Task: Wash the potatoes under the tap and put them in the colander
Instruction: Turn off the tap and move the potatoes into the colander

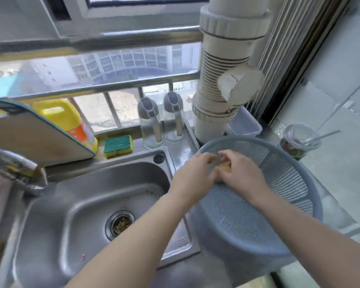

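We have both hands over the blue-grey colander (299, 163), which stands on the surface just right of the steel sink (87, 204). Our left hand (192, 173) and right hand (242, 175) meet with fingers curled round one yellowish potato (227, 164), gripping it between them above the colander's far side. We see no other potato lying inside, so we judge this the first one, about to be set down. Any others would need rinsing at the tap (15, 163). The stamped mark on the sink's rim and the orange label on the yellow detergent bottle (58, 117) are too blurred to read.
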Demonstrator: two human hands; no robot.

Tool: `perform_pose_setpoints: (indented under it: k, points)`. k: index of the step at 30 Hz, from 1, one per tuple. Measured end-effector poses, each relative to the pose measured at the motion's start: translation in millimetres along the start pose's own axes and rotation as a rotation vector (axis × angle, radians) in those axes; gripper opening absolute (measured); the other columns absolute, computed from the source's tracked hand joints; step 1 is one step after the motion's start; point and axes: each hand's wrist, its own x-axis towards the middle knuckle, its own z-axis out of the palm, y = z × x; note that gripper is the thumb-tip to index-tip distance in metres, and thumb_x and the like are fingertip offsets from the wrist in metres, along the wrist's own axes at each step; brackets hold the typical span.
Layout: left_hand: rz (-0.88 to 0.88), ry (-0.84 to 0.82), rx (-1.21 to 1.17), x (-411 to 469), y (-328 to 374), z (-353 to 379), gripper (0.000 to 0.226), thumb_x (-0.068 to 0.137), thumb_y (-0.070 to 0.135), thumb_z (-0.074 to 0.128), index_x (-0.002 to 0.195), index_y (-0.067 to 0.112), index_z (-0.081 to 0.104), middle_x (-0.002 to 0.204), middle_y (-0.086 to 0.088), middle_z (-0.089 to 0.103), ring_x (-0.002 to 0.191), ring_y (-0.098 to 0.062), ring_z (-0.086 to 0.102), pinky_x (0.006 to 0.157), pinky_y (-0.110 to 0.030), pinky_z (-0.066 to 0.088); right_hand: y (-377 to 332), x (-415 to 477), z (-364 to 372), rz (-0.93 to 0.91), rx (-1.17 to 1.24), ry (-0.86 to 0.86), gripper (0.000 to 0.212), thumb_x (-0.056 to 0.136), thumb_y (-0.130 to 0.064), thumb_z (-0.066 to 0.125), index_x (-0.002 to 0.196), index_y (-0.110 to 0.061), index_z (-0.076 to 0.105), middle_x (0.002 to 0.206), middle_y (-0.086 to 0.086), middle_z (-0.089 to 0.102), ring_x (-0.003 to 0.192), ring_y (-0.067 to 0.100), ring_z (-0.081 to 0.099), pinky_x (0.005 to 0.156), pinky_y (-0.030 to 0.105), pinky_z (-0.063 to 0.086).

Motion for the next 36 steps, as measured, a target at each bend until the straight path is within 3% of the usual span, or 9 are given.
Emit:
perform_pose_setpoints:
  k: [4, 7, 11, 15, 18, 23, 27, 36]
  points:
    - [-0.147, 0.207, -0.058, -56.1, -58.4, -55.9, 0.031, 0.090, 0.031, 0.054, 0.121, 0.028, 0.058, 0.116, 0.010, 0.061, 0.103, -0.011, 0.059, 0.089, -0.035, 0.049, -86.7, -11.3, 25.3, -0.191, 0.083, -0.061, 0.025, 0.088, -0.035, 0.061, 0.112, -0.029, 0.064, 0.098, -0.013, 0.069, 0.092, 0.011, 0.064, 0.079, 0.030, 0.051]
    - [-0.295, 0.224, 0.002, -107.7, -114.6, -82.6, 0.033, 0.090, 0.029, 0.055, 0.123, 0.027, 0.057, 0.120, 0.006, 0.061, 0.109, -0.014, 0.058, 0.091, -0.034, 0.047, -142.7, -23.1, 67.4, -0.306, 0.078, -0.204, 0.025, 0.086, -0.033, 0.063, 0.110, -0.028, 0.066, 0.095, -0.010, 0.071, 0.091, 0.012, 0.065, 0.078, 0.028, 0.050]
    - [-0.463, 0.251, 0.148, -181.4, -177.8, -105.9, 0.035, 0.093, 0.031, 0.051, 0.128, 0.028, 0.053, 0.129, 0.008, 0.054, 0.119, -0.014, 0.051, 0.096, -0.031, 0.041, -210.9, -48.5, 129.8, -0.457, -0.038, -0.445, 0.026, 0.086, -0.034, 0.060, 0.111, -0.027, 0.064, 0.104, -0.007, 0.070, 0.099, 0.018, 0.064, 0.081, 0.032, 0.051]
    - [-0.611, 0.355, 0.350, -258.5, -227.2, -127.2, 0.040, 0.092, 0.034, 0.050, 0.132, 0.033, 0.048, 0.135, 0.011, 0.046, 0.125, -0.013, 0.044, 0.108, -0.030, 0.026, -271.7, -79.5, 183.2, -0.680, -0.102, -0.669, 0.037, 0.088, -0.033, 0.061, 0.124, -0.026, 0.058, 0.119, -0.006, 0.063, 0.109, 0.017, 0.059, 0.088, 0.030, 0.049]
    - [-0.684, 0.439, 0.407, -309.2, -253.7, -136.9, 0.052, 0.084, 0.041, 0.061, 0.133, 0.032, 0.048, 0.142, 0.003, 0.041, 0.136, -0.022, 0.033, 0.115, -0.043, 0.020, -308.2, -98.6, 216.6, -0.875, -0.142, -0.792, 0.051, 0.089, -0.030, 0.062, 0.137, -0.025, 0.047, 0.132, 0.001, 0.050, 0.120, 0.020, 0.050, 0.096, 0.032, 0.044]
    - [-0.927, 0.173, 0.401, -354.6, -288.4, -143.1, 0.100, 0.069, 0.077, 0.053, 0.149, 0.035, 0.010, 0.158, -0.004, -0.008, 0.146, -0.029, -0.011, 0.117, -0.051, 0.002, -353.5, -106.7, 255.7, -1.174, -0.351, -0.660, 0.073, 0.086, -0.011, 0.054, 0.150, -0.028, 0.023, 0.158, 0.006, 0.016, 0.141, 0.029, 0.023, 0.109, 0.038, 0.033]
    - [-1.010, 0.117, 0.282, -364.7, -303.6, -142.3, 0.119, 0.054, 0.088, 0.052, 0.149, 0.036, 0.001, 0.155, -0.004, -0.025, 0.143, -0.035, -0.022, 0.117, -0.055, 0.002, -379.4, -102.7, 271.0, -1.337, -0.549, -0.583, 0.082, 0.090, -0.011, 0.053, 0.153, -0.031, 0.005, 0.162, 0.009, -0.008, 0.148, 0.027, 0.002, 0.116, 0.041, 0.020]
    - [-1.053, 0.118, 0.185, -363.4, -322.9, -139.4, 0.126, 0.046, 0.085, 0.062, 0.148, 0.034, 0.008, 0.147, 0.003, -0.042, 0.139, -0.039, -0.029, 0.109, -0.056, 0.027, -402.9, -94.5, 302.7, -1.547, -0.736, -0.461, 0.078, 0.093, -0.020, 0.056, 0.152, -0.030, 0.007, 0.162, 0.013, -0.002, 0.148, 0.031, 0.006, 0.116, 0.044, 0.017]
